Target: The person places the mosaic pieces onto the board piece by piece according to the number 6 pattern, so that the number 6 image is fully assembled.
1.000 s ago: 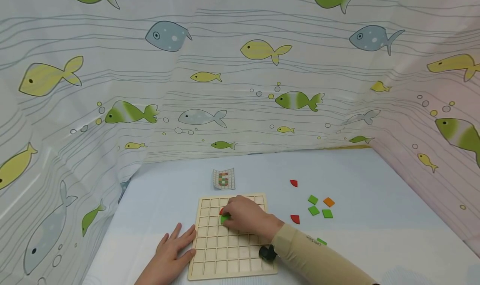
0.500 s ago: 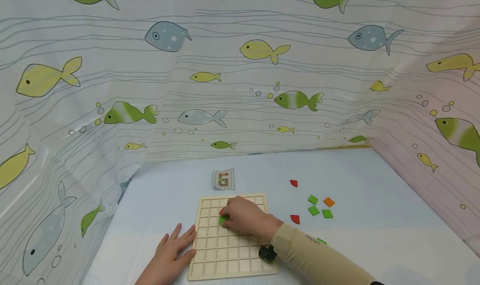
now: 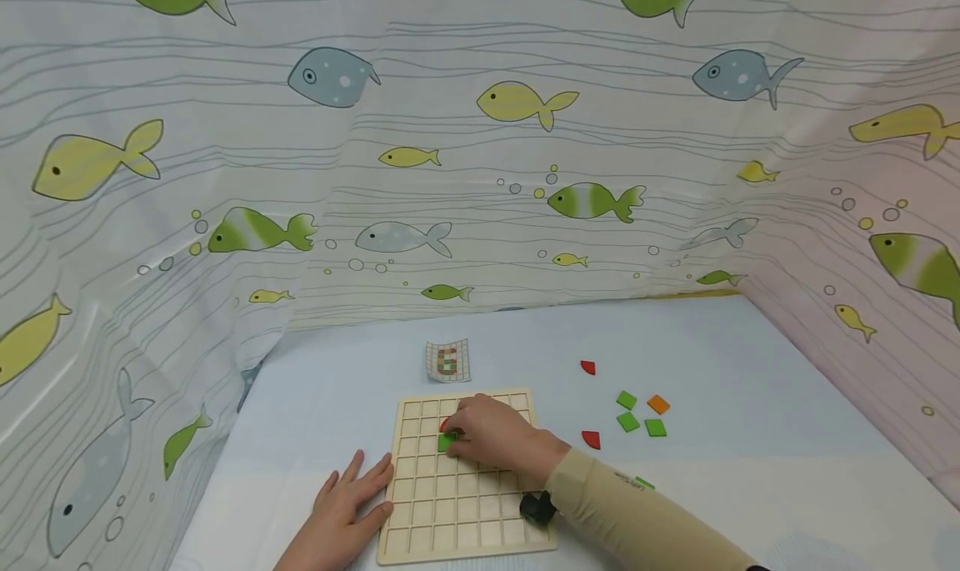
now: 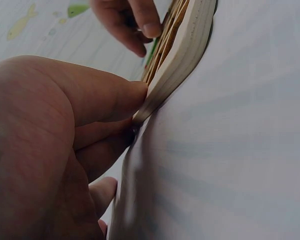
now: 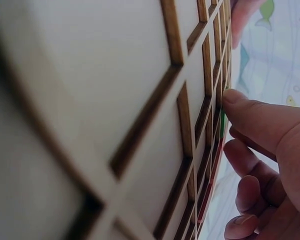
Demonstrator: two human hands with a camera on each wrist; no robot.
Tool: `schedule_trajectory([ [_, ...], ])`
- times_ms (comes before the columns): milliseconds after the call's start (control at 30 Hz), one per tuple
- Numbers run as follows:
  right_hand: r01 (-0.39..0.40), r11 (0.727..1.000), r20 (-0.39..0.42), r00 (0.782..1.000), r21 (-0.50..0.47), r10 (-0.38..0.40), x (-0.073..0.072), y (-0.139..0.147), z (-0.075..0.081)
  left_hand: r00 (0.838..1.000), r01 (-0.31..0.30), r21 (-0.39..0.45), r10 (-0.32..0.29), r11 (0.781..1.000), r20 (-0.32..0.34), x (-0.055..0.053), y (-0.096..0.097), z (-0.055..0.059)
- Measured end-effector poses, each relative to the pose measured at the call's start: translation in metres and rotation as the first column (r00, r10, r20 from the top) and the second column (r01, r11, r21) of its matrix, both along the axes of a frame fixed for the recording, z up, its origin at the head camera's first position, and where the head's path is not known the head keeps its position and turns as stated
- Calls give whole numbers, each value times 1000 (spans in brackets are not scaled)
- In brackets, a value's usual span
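Observation:
A wooden grid board (image 3: 467, 513) lies on the cloth-covered table. My right hand (image 3: 491, 433) is over its upper middle, thumb and finger pinching a green square tile (image 3: 446, 443) at a cell. Just above that tile, a red quarter-round piece (image 3: 445, 425) shows, partly covered by the fingers. In the right wrist view, the thumb tip meets the green tile (image 5: 222, 122), and red pieces (image 5: 207, 197) line the grid beside it. My left hand (image 3: 345, 504) rests with spread fingers at the board's left edge; the left wrist view has its thumb against the rim (image 4: 190, 45).
Right of the board lie several green tiles (image 3: 628, 422), an orange tile (image 3: 658, 404) and two red quarter-round pieces (image 3: 591, 439). Another green tile (image 3: 644, 483) is partly behind the sleeve. Beyond the board sits a small pattern card (image 3: 447, 361). A fish-print curtain (image 3: 480, 179) surrounds the table.
The green tile under my right fingers has shifted slightly left and now shows more. My right hand has barely moved; the left hand stays at the board's edge.

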State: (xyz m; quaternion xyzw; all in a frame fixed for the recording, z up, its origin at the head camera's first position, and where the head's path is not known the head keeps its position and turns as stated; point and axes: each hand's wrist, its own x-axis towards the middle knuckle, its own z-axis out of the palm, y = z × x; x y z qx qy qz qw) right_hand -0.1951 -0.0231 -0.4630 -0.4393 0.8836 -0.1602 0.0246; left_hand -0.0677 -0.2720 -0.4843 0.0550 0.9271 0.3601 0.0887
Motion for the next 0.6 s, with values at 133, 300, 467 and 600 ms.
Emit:
schedule_trajectory([
  [133,17,1000,15,1000,8,-17,0,2,1,1000,3,10,-3,1000,1,0,0,0],
  [300,56,998,51,997,3,-56,2,8,4,1000,6,11,-6,1000,5,-1,0,-1],
  [467,81,996,94,992,-23,-78,3,18,7,1000,7,6,-8,1000,6,-1,0,-1],
  [600,100,994,109,989,-37,-96,3,25,8,1000,5,2,-5,1000,8,-1,0,-1],
])
